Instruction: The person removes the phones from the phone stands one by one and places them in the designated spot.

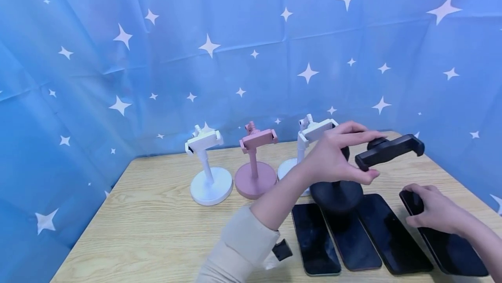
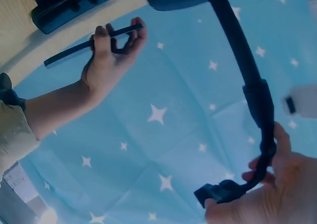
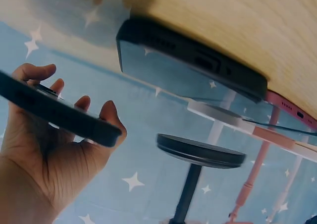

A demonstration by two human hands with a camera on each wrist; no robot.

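Note:
My left hand (image 1: 341, 154) grips a black phone stand by its head, thumb and fingers on either side of the clamp (image 1: 388, 152). The stand's round base (image 1: 337, 198) overlaps the tops of the dark phones in the head view. In the left wrist view its thin stem (image 2: 237, 45) runs from the base to the left hand (image 2: 282, 184). My right hand (image 1: 435, 211) holds the rightmost black phone (image 1: 455, 252) by its edges near the far end. The right wrist view shows this phone (image 3: 59, 110) between the thumb and fingers, apart from the tabletop.
Three more dark phones, a left one (image 1: 315, 239), a middle one (image 1: 354, 243) and a right one (image 1: 396, 235), lie side by side. Behind stand a white stand (image 1: 211, 187), a pink stand (image 1: 255, 180) and another white stand (image 1: 288, 166). A starry blue curtain (image 1: 251, 65) backs the table.

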